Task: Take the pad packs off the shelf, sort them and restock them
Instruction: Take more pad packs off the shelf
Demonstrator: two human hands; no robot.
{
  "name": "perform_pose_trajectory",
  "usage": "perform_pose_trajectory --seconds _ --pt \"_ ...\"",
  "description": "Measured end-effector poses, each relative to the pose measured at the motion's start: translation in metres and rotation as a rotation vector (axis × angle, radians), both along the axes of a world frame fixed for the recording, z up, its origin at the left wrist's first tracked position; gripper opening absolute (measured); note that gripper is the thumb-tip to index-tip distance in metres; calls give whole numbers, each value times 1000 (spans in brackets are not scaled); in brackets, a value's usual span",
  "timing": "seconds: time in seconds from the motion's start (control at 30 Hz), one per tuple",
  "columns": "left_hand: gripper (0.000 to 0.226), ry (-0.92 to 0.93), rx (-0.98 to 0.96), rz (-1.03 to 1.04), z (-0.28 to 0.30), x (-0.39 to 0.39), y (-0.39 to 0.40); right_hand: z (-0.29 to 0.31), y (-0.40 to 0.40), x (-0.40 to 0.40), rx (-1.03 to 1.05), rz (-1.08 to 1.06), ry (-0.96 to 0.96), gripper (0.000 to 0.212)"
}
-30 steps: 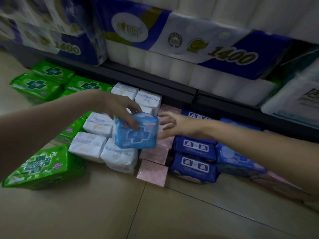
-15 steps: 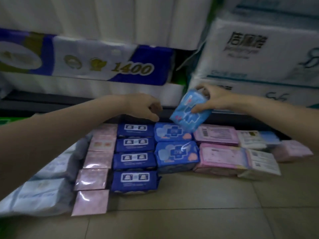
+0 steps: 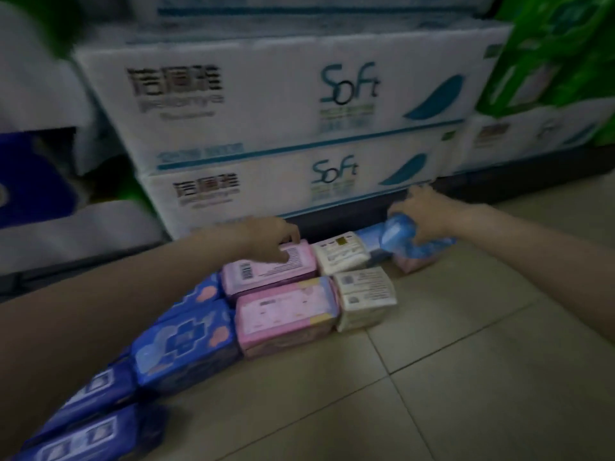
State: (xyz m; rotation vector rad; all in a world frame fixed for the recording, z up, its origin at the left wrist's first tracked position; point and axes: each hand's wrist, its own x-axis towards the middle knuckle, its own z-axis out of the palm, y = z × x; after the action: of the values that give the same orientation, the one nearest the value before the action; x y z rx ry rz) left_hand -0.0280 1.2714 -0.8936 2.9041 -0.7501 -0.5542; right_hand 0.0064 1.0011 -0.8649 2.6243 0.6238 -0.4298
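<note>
Half a second ago our right hand (image 3: 420, 212) held the light blue pack (image 3: 404, 239) up in front of the shelf; now we have carried it down and to the right, to the far end of the sorted rows on the floor (image 3: 466, 361). Our fingers are curled over its top and grip it, while its lower end seems to rest on or against the packs at that end, a pale blue one and a pink one under it; blur hides whether it has fully landed. Our left hand (image 3: 276, 242) has dropped too, fingers loosely bent and touching the back pink pack (image 3: 266, 272), gripping nothing that we can see. Beside it lie the front pink pack (image 3: 286, 316), two white packs (image 3: 364, 296) and the blue packs (image 3: 186, 341) running off to the left. We judge the sorting step nearly done for this pack: it only needs letting go in its group. Restocking the shelf has not begun
</note>
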Motion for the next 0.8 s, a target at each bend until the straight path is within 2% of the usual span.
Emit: perform_pose_trajectory --seconds 0.1,0.23,0.43,0.57,0.63,0.73,0.8 --pt "44 25 34 -24 -14 12 -34 -42 -31 4 -28 -34 92 59" --pt "41 44 34 9 -24 20 -49 -88 -46 15 62 -70 122 69" --pt "40 81 114 34 -39 22 -47 -125 -52 25 17 -57 21 73" --pt "40 94 160 52 -44 25 -44 -134 -48 24 -39 -13 -53 63" --pt "40 84 165 58 -44 29 -46 -140 -48 23 41 9 -52 60" --pt "40 58 137 47 -42 35 -51 -143 -53 27 319 -49 49 71" --pt "37 14 107 22 -40 38 -55 -132 -57 30 498 -99 40 70"
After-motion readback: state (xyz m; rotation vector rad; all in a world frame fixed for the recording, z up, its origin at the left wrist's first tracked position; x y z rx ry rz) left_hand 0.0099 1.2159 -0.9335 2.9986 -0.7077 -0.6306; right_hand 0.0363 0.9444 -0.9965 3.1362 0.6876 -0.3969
